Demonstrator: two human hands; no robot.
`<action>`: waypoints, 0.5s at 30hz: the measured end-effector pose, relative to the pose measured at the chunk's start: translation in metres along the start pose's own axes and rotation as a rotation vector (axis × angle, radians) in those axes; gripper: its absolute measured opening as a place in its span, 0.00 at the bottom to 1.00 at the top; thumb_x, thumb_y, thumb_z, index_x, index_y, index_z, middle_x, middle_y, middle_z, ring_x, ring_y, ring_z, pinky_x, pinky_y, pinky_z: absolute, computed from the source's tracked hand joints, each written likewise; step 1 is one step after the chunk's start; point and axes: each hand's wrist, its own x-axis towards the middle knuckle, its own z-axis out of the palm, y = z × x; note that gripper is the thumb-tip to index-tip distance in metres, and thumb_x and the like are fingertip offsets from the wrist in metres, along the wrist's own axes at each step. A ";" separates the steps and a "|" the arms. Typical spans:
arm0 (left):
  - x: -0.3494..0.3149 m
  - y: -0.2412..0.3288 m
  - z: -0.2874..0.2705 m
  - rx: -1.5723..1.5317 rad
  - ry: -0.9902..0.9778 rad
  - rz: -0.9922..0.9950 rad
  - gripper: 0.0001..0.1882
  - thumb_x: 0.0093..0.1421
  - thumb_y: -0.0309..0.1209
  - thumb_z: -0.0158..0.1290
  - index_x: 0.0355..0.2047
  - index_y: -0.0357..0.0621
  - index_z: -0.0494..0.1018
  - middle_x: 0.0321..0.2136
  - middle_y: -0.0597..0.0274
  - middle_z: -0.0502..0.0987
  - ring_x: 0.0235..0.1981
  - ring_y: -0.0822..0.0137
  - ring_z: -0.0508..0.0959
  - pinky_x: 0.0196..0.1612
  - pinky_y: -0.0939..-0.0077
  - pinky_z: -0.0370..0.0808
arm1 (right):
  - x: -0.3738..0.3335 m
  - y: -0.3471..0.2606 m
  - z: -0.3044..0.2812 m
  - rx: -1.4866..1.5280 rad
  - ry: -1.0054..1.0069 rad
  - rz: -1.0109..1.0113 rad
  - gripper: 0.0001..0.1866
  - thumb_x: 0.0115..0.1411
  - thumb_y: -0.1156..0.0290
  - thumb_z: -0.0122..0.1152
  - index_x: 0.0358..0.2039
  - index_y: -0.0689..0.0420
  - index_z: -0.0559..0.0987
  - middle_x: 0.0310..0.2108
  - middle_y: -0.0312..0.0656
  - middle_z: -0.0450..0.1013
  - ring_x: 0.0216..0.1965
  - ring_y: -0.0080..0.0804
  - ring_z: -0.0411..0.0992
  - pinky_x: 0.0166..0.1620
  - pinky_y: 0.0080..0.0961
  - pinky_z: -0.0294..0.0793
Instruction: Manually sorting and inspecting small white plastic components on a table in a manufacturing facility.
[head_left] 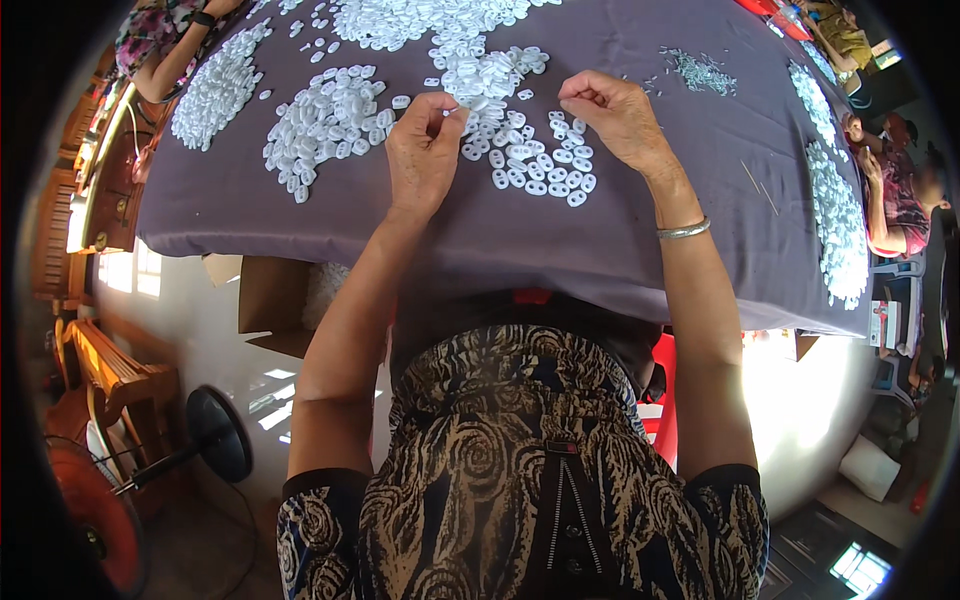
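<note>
My left hand [420,160] is held over the cloth with thumb and forefinger pinched together. A small whitish bit shows at its fingertips, too small to name, beside a heap of white oval two-holed plastic pieces [478,80]. Farther right, my right hand [622,120] is raised with its fingertips pinched; what they hold, if anything, I cannot make out. Loose white two-holed pieces [540,165] lie spread between the hands. Left of my left hand is another pile of white pieces [325,125].
A purple-grey cloth [500,245] covers the table. Small metal pins [700,72] lie at right, with thin sticks [758,185] nearer. More white pieces [838,225] line the right edge, where another person [895,190] sits. Another person's arm [180,60] reaches in far left.
</note>
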 end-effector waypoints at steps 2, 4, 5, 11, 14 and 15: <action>0.000 0.000 0.000 -0.002 0.006 0.011 0.04 0.57 0.27 0.56 0.32 0.41 0.73 0.15 0.73 0.67 0.18 0.82 0.62 0.21 0.83 0.60 | -0.005 -0.004 0.000 -0.018 -0.017 0.010 0.02 0.56 0.76 0.61 0.30 0.59 0.79 0.23 0.27 0.71 0.26 0.12 0.65 0.30 0.13 0.66; 0.000 0.000 0.000 -0.005 0.013 0.022 0.04 0.58 0.26 0.55 0.32 0.41 0.73 0.16 0.73 0.67 0.18 0.82 0.62 0.21 0.83 0.60 | -0.009 -0.009 -0.001 -0.090 -0.045 0.006 0.02 0.55 0.76 0.61 0.30 0.58 0.79 0.23 0.28 0.71 0.26 0.14 0.66 0.30 0.14 0.66; 0.000 0.001 0.000 -0.003 0.010 0.020 0.03 0.58 0.26 0.55 0.32 0.41 0.73 0.16 0.73 0.67 0.19 0.82 0.62 0.21 0.83 0.60 | -0.011 -0.011 -0.001 -0.161 -0.073 0.004 0.02 0.54 0.77 0.61 0.30 0.58 0.79 0.23 0.30 0.71 0.25 0.15 0.66 0.30 0.16 0.67; 0.001 -0.001 0.001 -0.023 0.006 0.024 0.03 0.58 0.26 0.55 0.31 0.41 0.73 0.16 0.74 0.66 0.19 0.83 0.61 0.21 0.84 0.59 | -0.016 -0.006 0.004 -0.367 -0.064 -0.115 0.04 0.52 0.76 0.61 0.30 0.58 0.78 0.27 0.38 0.72 0.29 0.31 0.72 0.35 0.27 0.72; 0.001 -0.003 0.001 -0.033 0.002 0.026 0.03 0.58 0.25 0.55 0.31 0.41 0.73 0.16 0.75 0.66 0.18 0.83 0.61 0.20 0.84 0.59 | -0.016 -0.004 0.008 -0.342 -0.049 -0.112 0.03 0.52 0.76 0.60 0.29 0.58 0.78 0.26 0.38 0.72 0.28 0.31 0.72 0.34 0.27 0.72; 0.001 -0.004 0.001 -0.039 0.000 0.027 0.03 0.58 0.25 0.55 0.31 0.41 0.73 0.16 0.75 0.66 0.18 0.83 0.61 0.20 0.84 0.59 | -0.016 -0.003 0.009 -0.342 -0.050 -0.112 0.03 0.52 0.76 0.60 0.29 0.58 0.78 0.26 0.38 0.72 0.28 0.31 0.72 0.34 0.27 0.72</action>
